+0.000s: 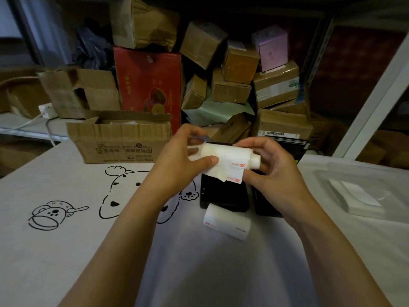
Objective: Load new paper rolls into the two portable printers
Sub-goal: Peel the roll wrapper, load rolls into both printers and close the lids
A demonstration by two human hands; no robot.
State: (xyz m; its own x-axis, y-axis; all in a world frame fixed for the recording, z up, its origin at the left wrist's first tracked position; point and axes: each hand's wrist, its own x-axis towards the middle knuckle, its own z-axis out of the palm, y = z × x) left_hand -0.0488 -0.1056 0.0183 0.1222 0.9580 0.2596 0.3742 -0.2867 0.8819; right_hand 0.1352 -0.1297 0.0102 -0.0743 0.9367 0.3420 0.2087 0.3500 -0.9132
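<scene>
1. 2 printers lie side by side on the table point(66, 251): the left printer point(223, 196) and the right printer point(265, 202).
2. A roll point(226, 221) lies on the table just before the left printer.
3. Above the printers, the left hand point(179, 160) and right hand point(269, 167) hold a second roll point(225, 154) between them.
4. An open box point(119, 140) sits behind-left.
5. A tray point(363, 191) sits right.
6. Stacked boxes point(232, 80) stand behind.

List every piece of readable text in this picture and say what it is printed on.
"JDL", red, upside down: loose end of the held paper roll.
"JDL", red: second roll on the table.
Chinese slogan: open cardboard box, too blurred to quote.
Yellow characters: red box, unreadable.
Barcode label: brown parcel, too small.
</scene>
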